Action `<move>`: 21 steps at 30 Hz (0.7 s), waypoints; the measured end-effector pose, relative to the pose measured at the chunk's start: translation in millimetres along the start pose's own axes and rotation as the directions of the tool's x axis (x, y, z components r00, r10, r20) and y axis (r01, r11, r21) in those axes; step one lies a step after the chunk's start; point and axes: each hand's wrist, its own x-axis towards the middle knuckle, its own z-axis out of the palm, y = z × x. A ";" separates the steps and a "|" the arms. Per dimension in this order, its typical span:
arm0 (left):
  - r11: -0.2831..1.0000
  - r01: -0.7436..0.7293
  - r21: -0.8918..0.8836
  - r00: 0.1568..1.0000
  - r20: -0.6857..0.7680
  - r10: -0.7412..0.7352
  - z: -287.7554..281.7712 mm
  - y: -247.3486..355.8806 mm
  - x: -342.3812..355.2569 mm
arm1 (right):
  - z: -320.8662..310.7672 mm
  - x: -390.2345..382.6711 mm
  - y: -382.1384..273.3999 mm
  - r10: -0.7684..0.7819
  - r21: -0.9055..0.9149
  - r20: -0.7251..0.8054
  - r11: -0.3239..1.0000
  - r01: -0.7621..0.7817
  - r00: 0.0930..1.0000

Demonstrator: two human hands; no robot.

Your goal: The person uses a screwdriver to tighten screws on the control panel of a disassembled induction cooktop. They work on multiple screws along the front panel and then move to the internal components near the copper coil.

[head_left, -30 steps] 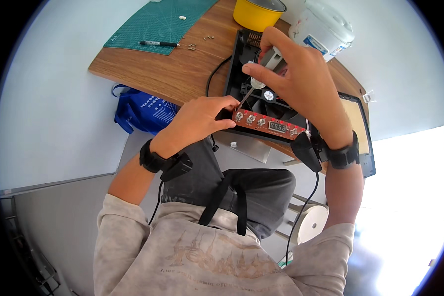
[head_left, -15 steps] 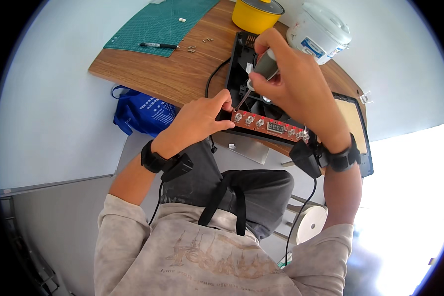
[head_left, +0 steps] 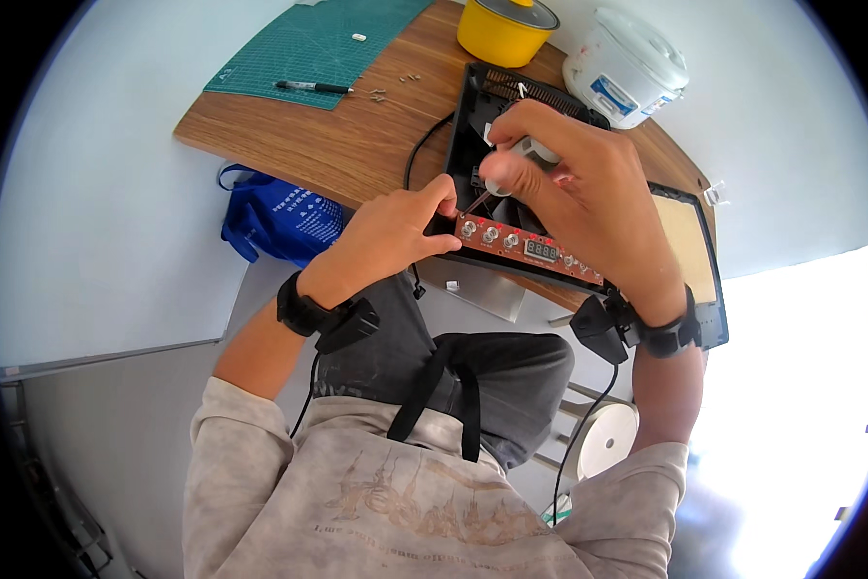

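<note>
My right hand (head_left: 578, 179) grips a screwdriver (head_left: 533, 152) with a grey and white handle, tilted so its shaft points down to the left. Its tip meets the left end of a red circuit board (head_left: 499, 236), which carries a row of round buttons and a small digit display. The board lies along the near side of an open black appliance casing (head_left: 465, 130). At the casing's near left corner, my left hand (head_left: 390, 232) has thumb and forefinger closed around the edge, beside the board's end. My right hand hides much of the casing's inside.
Several small screws (head_left: 378, 95) lie on the wooden table (head_left: 289, 135) near a pen (head_left: 313, 87) and green cutting mat (head_left: 308, 48). Behind stand a yellow pot (head_left: 501, 34) and white rice cooker (head_left: 617, 72). A black-framed panel (head_left: 689, 241) is at right, a blue bag (head_left: 284, 217) left.
My right hand has turned about the screwdriver and shifted slightly down, with the handle leaning further over to the right. My left hand has stayed nearly still.
</note>
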 end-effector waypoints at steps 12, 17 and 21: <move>0.996 0.082 0.030 0.994 0.066 -0.083 -8.2 13.2 0.4 | 2.6 -4.3 -13.0 0.069 0.131 -0.040 0.989 -0.063 0.997; 0.998 0.053 0.043 0.998 0.029 -0.054 -4.3 8.6 -0.4 | -3.6 -5.2 -11.3 0.105 0.141 0.063 0.984 -0.113 0.992; 1.000 -0.017 0.015 1.000 -0.020 0.018 1.5 -0.2 -1.0 | -1.8 -3.9 -13.0 0.115 -0.027 0.012 0.993 -0.114 0.993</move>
